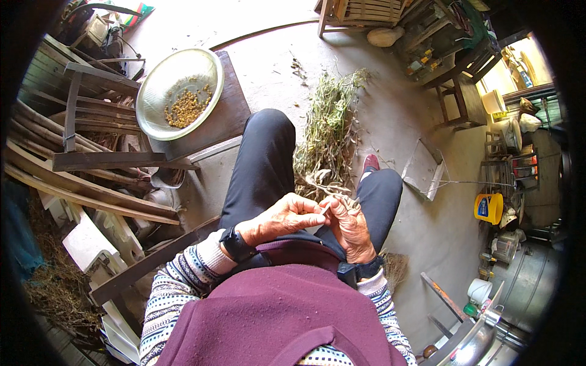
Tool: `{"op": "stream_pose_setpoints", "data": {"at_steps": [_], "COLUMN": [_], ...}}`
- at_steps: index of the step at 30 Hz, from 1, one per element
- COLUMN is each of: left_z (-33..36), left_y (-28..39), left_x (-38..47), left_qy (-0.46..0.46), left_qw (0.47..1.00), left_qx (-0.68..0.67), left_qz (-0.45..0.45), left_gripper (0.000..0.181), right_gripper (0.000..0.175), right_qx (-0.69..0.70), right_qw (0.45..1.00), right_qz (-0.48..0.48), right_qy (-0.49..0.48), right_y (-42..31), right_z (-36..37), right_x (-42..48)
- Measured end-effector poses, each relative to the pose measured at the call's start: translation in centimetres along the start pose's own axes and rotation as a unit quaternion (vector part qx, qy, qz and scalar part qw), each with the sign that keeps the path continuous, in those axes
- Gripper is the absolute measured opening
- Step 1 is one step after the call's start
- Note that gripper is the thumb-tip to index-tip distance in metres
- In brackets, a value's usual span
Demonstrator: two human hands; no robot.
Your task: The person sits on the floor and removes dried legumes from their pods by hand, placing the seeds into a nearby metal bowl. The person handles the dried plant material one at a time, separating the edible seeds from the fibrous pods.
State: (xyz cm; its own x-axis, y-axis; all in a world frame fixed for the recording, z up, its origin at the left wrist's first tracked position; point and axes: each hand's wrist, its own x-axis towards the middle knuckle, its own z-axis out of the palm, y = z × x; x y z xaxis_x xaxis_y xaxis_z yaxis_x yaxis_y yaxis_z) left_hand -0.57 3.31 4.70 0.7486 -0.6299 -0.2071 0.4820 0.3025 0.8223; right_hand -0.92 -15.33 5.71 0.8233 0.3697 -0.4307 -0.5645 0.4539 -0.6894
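My right hand is closed around a dried plant stem with curled leaves or pods, which sticks out past the fingers. Thumb and fingertips of my left hand pinch a small pale piece, apparently a pod, where both hands meet above my lap. On the floor between my legs lies a heap of dried bean plants, green-grey and brown. Up to the left, a pale plastic colander rests on a dark wooden board. Round tan beans lie in its bottom.
A wooden chair frame and curved poles crowd the left side. Beyond my right knee lies a metal dustpan with a long thin handle. A yellow container, a white bucket and wooden stools stand on the right.
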Motion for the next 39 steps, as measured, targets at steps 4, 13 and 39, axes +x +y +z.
{"op": "stream_pose_setpoints", "data": {"at_steps": [4, 13, 39], "left_z": [-0.5, -0.5, -1.0], "left_y": [-0.3, -0.7, -1.9], "left_x": [-0.1, -0.1, 0.2], "left_qy": [0.032, 0.043, 0.027], "left_qw": [0.995, 0.967, 0.999], "left_qx": [0.09, 0.238, -0.008], "left_qz": [0.022, 0.076, 0.023], "left_gripper": [0.025, 0.023, 0.025], "right_gripper": [0.016, 0.01, 0.022], "right_qx": [-0.012, -0.122, -0.109], "right_qw": [1.0, 0.992, 0.988], "right_qz": [-0.011, -0.031, -0.101], "right_qy": [0.008, 0.028, 0.048], "right_y": [0.3, 0.2, 2.5], "right_z": [0.0, -0.1, 0.2], "right_x": [0.0, -0.1, 1.2]}}
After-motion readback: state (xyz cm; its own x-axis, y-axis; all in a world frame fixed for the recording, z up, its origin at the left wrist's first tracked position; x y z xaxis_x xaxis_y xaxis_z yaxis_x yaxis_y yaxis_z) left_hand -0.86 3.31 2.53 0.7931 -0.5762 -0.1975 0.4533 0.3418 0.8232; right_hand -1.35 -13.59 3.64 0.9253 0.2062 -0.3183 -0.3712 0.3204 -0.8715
